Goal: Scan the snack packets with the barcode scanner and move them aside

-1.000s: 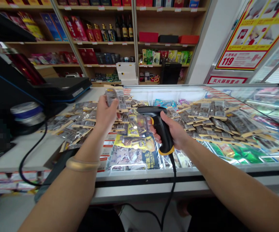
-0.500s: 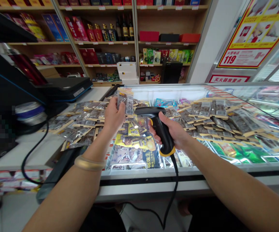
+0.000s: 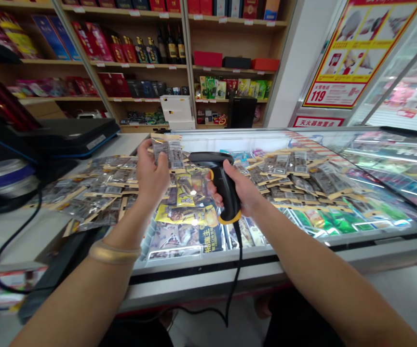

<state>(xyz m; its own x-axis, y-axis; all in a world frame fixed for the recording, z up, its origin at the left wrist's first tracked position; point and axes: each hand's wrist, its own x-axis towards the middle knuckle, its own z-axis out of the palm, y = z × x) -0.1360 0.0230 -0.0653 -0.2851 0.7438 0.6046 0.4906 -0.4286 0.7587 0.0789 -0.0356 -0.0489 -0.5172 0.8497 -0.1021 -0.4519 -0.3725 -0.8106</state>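
My left hand (image 3: 153,168) is closed on a small clear snack packet (image 3: 175,153) with dark contents, holding it up over the glass-topped freezer (image 3: 208,258). In my right hand (image 3: 239,188) is a black and yellow barcode scanner (image 3: 224,188), gripped by its handle. The scanner's head points left toward the packet, a short gap away. Its cable hangs down in front of the freezer. To the left lies a heap of similar packets (image 3: 100,185); another heap (image 3: 284,173) spreads over the glass on the right.
Yellow snack bags (image 3: 181,213) show through the freezer glass. At left stand a black counter device (image 3: 74,137) and a round tin with a blue band (image 3: 6,176). Shelves (image 3: 139,62) with bottles and boxes line the back, beside a wall poster (image 3: 360,53).
The view has turned a little to the right, so most things sit farther left. Both hands keep their holds on the packet and the scanner.
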